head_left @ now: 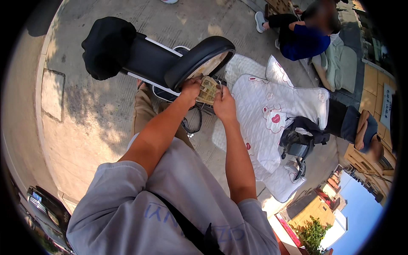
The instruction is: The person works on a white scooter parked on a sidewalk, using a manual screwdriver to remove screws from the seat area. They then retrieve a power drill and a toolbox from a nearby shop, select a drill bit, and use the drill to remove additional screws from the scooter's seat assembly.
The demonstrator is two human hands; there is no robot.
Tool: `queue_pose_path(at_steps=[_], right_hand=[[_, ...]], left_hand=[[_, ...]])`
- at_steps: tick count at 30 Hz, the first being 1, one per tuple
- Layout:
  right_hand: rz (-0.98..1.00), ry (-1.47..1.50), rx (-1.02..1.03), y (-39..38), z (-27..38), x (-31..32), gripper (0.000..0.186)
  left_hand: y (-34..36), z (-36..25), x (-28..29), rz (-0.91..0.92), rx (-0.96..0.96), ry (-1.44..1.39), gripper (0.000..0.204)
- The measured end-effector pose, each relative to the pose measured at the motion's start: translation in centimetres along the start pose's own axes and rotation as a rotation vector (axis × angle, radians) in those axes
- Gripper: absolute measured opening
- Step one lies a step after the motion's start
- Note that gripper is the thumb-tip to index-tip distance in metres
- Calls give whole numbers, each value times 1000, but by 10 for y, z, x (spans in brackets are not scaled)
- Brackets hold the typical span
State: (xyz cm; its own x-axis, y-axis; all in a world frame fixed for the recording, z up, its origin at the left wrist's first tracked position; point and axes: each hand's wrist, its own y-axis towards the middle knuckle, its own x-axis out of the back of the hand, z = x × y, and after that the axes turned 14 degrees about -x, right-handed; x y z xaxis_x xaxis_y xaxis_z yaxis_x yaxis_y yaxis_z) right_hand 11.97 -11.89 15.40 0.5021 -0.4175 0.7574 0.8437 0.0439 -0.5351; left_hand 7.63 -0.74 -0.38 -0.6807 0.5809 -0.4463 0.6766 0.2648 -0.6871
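Note:
A flat tan piece with a dark grid-like pattern (207,89) sits between my two hands, beside the scooter's raised black seat (199,55). What exactly it is cannot be made out. My left hand (191,90) is closed on its left edge, close under the seat's rim. At its right edge, my right hand (224,103) is closed too, thumb bent on top. The pale underside of the seat (210,66) shows just beyond my fingers. Part of the opening below the seat is hidden by my hands.
A white quilted cover (255,110) with cartoon prints drapes the scooter's front, near its handlebar (301,168). A black cover (108,47) sits over the far left end. One person in blue (304,42) sits at upper right; another (357,125) stands with folded arms. A car (49,216) stands lower left.

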Motion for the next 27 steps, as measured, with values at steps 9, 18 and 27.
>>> queue_pose_path(at_steps=[9,18,27], right_hand=[[110,498,-171,12,-22,-43,27],[190,705,-368,11,-11,-55,25],[201,904,-433,13,-8,-88,25]], left_hand=[[-1,6,5,-8,-73,-48,28],[-6,2,5,4,-121,-89,33],[-25,-33,3,104,83,-61,36]])
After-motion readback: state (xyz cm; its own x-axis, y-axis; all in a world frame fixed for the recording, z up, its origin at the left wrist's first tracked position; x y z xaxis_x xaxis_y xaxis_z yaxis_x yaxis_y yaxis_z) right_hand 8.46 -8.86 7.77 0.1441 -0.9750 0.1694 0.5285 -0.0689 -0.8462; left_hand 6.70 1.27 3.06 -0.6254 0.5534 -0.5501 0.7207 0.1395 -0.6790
